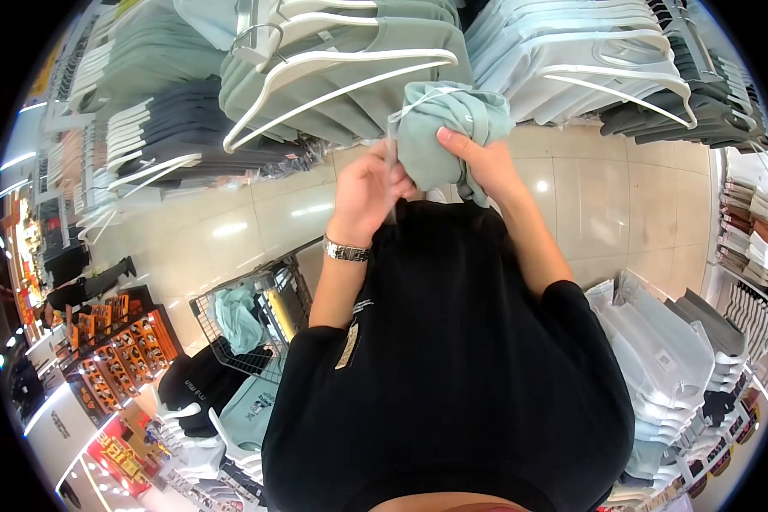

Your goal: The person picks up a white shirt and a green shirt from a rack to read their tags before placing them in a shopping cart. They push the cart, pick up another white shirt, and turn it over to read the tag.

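Note:
A bunched mint-green garment (439,141), apparently a T-shirt, is in my right hand (484,164), its thumb pressed on the front and the other fingers hidden behind the cloth. A thin pale band crosses the top of the bundle. At the bundle's left edge, my left hand (367,189) has its fingers curled around a blurred translucent strip (392,175) that looks like clear plastic. A metal watch (346,249) circles the left wrist. Just beyond the bundle hang grey-green shirts (316,107) on a white hanger (350,58).
Pale blue shirts (563,64) hang on the right, dark ones (179,119) on the left. A wire shopping cart (218,337) with a mint-green garment (239,317) stands at my left. Bagged white clothing (657,341) is at lower right. Glossy floor tiles (593,200) lie between the racks.

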{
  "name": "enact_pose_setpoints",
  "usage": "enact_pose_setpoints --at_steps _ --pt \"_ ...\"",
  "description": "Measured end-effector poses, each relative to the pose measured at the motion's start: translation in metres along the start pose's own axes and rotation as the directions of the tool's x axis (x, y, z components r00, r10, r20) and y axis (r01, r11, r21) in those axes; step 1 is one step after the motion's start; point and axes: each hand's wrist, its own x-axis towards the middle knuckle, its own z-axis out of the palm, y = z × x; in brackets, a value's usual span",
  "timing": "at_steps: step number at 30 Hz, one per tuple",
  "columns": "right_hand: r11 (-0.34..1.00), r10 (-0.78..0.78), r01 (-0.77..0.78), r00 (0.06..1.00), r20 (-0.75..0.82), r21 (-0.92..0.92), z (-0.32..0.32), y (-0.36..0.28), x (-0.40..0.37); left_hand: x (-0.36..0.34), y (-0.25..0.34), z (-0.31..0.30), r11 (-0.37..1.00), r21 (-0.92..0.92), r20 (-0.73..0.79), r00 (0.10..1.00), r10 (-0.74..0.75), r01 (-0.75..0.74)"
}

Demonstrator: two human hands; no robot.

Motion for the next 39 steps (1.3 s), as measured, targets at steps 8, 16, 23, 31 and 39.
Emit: enact_pose_setpoints --at_steps 8,16,23,31,39 --pt "0.989 -0.146 0.146 0.984 0.101 0.007 0.007 -0.01 0.0 0.008 -0.015 -0.022 0.792 -0.518 0.495 0.869 -0.03 0.323" --pt "0.953 -0.244 0.274 0.947 0.21 -0.131 -0.004 -0.009 0.008 -0.003 -0.005 -0.012 0.94 -0.318 0.449 0.893 0.036 0.122" --pt "0.961 -0.211 0.231 0.968 0.137 -0.15 0.001 -0.002 0.007 -0.012 -0.002 0.006 0.779 -0.615 0.407 0.896 0.178 0.124" --pt "0.972 -0.164 0.186 0.974 0.153 -0.14 0.002 -0.002 0.007 -0.016 -0.011 0.014 0.954 -0.255 0.23 0.948 0.22 -0.16" --pt "0.842 -0.379 0.422 0.906 0.188 -0.337 -0.012 0.02 0.003 -0.008 -0.001 -0.016 0.569 0.684 0.09 0.827 0.555 -0.456"
